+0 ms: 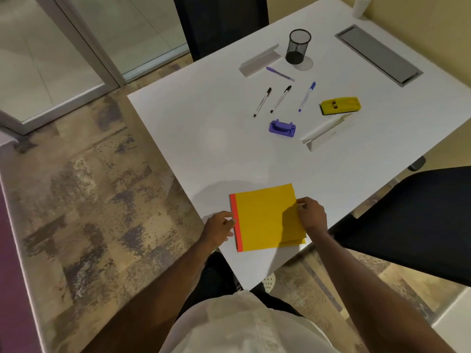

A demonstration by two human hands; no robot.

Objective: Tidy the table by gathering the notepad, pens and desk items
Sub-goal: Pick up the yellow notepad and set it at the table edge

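A yellow notepad (265, 217) with a red spine lies near the front corner of the white table (204, 138). My left hand (220, 229) pinches its red spine edge. My right hand (312, 214) grips its right edge, where the pages sit slightly fanned. Farther back lie two black-capped pens (262, 101) (280, 98), a blue pen (307, 96) and a purple pen (279, 73). A black mesh pen cup (298, 46) stands behind them. A yellow eraser block (340, 105) and a purple hole punch (282, 127) lie nearby.
Two folded white name cards (260, 61) (325, 133) stand on the table. A grey cable hatch (379, 54) is set in the far right. Black chairs stand at the right (413, 220) and the far side (221, 21). A white bottle (360, 6) stands at the back.
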